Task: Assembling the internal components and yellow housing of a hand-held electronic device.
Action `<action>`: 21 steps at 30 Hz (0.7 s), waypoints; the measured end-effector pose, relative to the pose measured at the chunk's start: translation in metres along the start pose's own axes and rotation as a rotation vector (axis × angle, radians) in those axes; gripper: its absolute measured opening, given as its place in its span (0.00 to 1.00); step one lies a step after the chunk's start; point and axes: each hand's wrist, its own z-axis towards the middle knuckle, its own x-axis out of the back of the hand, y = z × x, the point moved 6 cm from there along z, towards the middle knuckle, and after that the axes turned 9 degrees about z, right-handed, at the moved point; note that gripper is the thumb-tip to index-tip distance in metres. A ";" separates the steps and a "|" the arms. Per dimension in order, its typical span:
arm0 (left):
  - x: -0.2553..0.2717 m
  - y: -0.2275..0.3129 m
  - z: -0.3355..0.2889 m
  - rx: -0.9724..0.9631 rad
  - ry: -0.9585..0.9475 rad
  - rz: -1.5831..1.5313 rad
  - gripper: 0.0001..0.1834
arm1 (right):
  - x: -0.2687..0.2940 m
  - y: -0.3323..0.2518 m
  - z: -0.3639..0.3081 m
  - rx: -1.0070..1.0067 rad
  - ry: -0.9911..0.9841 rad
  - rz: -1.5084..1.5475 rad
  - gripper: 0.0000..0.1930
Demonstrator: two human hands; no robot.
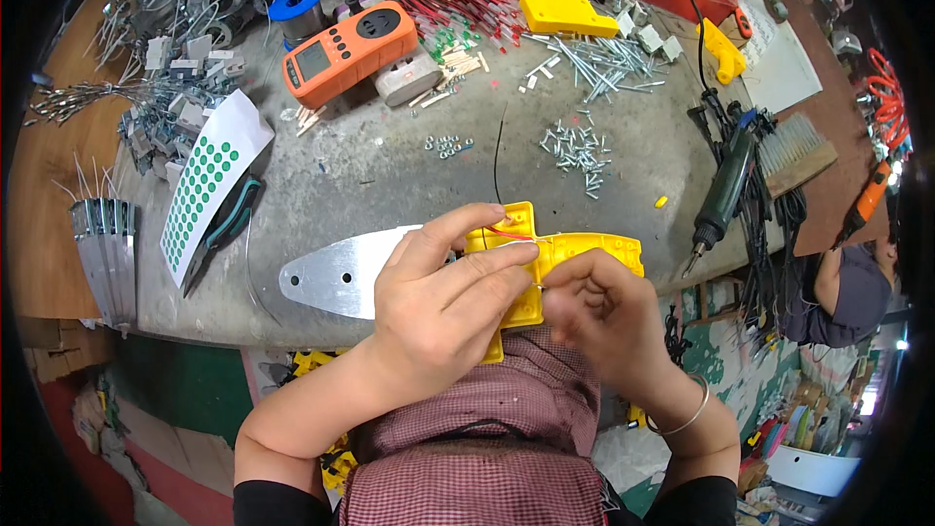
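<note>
Both grips, left hand (443,297) and right hand (596,317), pinch the yellow housing (575,255); we should tuck the red wire (508,234) gently inside it.

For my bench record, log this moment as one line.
left hand: fingers on yellow plastic housing, by red wire | right hand: pinching at housing edge | metal blade plate: beneath, on workbench
</note>
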 end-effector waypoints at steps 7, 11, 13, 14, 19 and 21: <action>-0.001 0.000 -0.001 -0.013 -0.031 0.027 0.12 | 0.003 -0.018 0.014 0.208 -0.102 -0.283 0.07; -0.001 0.001 -0.002 -0.021 0.004 0.048 0.12 | -0.001 0.006 0.008 -0.357 -0.131 0.213 0.13; 0.001 -0.001 -0.002 0.003 0.009 0.055 0.13 | 0.000 0.006 0.007 -0.292 -0.084 0.036 0.11; 0.000 0.000 0.000 0.002 0.003 0.053 0.12 | 0.001 -0.012 0.007 0.155 -0.012 -0.380 0.08; -0.001 0.003 0.005 -0.051 0.037 0.000 0.12 | -0.008 -0.028 0.000 0.723 -0.037 -0.715 0.05; -0.005 0.005 0.005 -0.041 -0.023 0.080 0.13 | -0.001 -0.012 0.009 0.057 -0.113 -0.287 0.06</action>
